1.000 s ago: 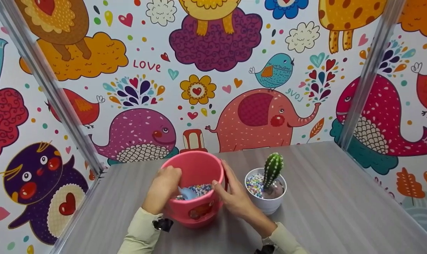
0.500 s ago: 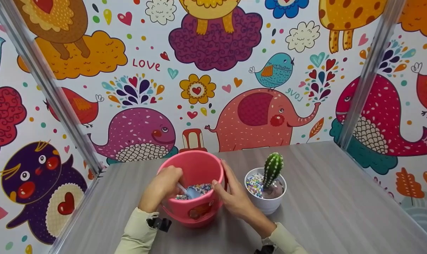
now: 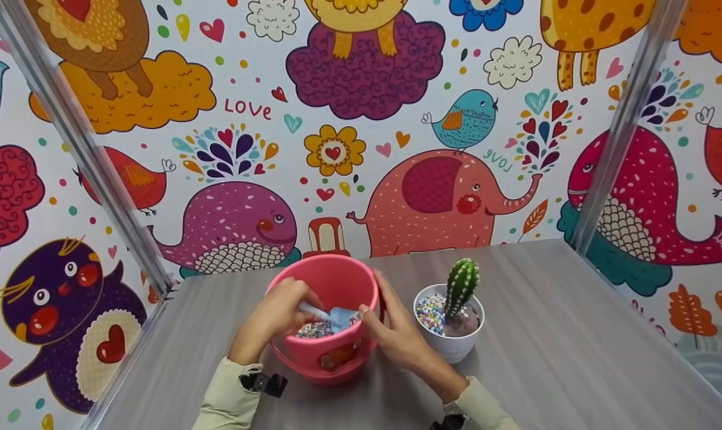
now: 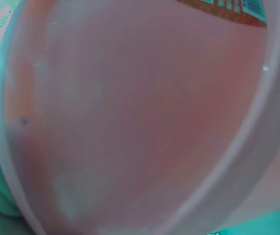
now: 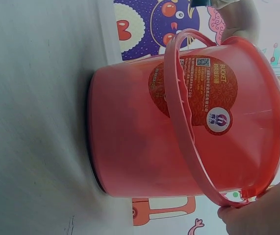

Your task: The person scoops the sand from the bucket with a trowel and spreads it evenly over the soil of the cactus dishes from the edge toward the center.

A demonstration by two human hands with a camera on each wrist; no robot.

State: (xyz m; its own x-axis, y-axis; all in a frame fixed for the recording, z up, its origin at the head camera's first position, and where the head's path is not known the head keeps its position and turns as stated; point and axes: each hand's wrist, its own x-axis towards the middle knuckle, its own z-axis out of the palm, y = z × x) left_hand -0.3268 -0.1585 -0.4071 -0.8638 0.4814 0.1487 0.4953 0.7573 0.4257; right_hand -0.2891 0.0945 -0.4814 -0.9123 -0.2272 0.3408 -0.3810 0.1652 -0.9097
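A pink plastic bucket (image 3: 328,352) stands on the grey table (image 3: 546,334), with small coloured beads (image 3: 313,329) in its bottom. My left hand (image 3: 277,316) reaches inside it and grips a small light-blue scoop (image 3: 335,316), whose bowl is raised above the beads. My right hand (image 3: 396,334) holds the bucket's right rim, thumb on the edge. In the right wrist view the bucket (image 5: 179,122) shows its red label and hanging handle, with my fingers (image 5: 262,210) at the rim. The left wrist view is filled by the bucket's wall (image 4: 140,117).
A white pot (image 3: 453,343) with a green cactus (image 3: 461,285) and coloured beads stands just right of the bucket. Cartoon-printed walls close the table at the back and on both sides, with metal posts (image 3: 617,125) at the corners.
My left hand has lifted the blue scoop out of the beads and swung its bowl rightward. The bucket, right hand and cactus pot have stayed put.
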